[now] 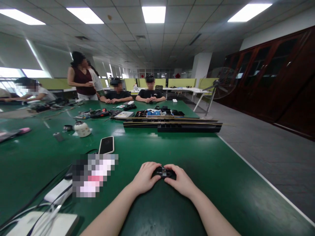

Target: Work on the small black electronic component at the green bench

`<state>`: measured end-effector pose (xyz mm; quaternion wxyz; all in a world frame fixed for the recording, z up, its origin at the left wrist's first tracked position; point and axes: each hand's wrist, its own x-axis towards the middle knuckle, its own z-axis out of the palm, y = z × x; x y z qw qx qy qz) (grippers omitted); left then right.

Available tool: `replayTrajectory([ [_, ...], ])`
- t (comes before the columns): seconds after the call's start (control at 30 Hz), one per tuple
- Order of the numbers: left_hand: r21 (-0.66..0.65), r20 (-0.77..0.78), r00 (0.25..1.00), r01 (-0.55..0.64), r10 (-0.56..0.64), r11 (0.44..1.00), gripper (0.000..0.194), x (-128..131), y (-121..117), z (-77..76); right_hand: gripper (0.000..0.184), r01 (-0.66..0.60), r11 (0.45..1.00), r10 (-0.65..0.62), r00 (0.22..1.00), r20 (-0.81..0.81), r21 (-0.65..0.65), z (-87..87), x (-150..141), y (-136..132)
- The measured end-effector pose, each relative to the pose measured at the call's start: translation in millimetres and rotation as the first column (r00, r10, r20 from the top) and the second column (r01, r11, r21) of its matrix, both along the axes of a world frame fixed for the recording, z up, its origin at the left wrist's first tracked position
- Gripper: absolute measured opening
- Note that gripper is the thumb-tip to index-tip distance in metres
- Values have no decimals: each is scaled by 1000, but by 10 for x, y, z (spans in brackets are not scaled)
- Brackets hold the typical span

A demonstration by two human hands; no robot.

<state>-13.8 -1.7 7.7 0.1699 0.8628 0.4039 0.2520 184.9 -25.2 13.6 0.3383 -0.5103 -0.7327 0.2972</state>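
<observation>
From the head camera I see my left hand (147, 177) and right hand (181, 179) gripping opposite ends of a small black gadget (163, 172), fingers and thumbs closed on it, at the green table (137, 146); a phone (107, 145) lies beyond, leftward.

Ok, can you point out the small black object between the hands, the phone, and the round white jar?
Black object (164, 172): head view, middle of its exposed upper side.
Phone (106, 145): head view, on its dark screen.
Jar (82, 130): head view, on its round white body.
</observation>
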Motion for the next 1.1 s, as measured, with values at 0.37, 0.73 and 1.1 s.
replayTrajectory([
  [0.37, -37, -48, 999, -23, 21, 999, 29, 50, 40, 30, 40, -55, 998, 56, 992, -116, 12, -124, 26, 68],
  [0.73, -26, 46, 986, -159, 160, 987, 41, 86, -122, -96, 49, 30, 999, -29, 991, -133, 9, -163, -54, 60],
  [1.1, -76, 115, 981, -149, 157, 986, 43, 24, -77, -174, 36, 161, 987, -160, 983, -85, -1, -94, -69, -74],
])
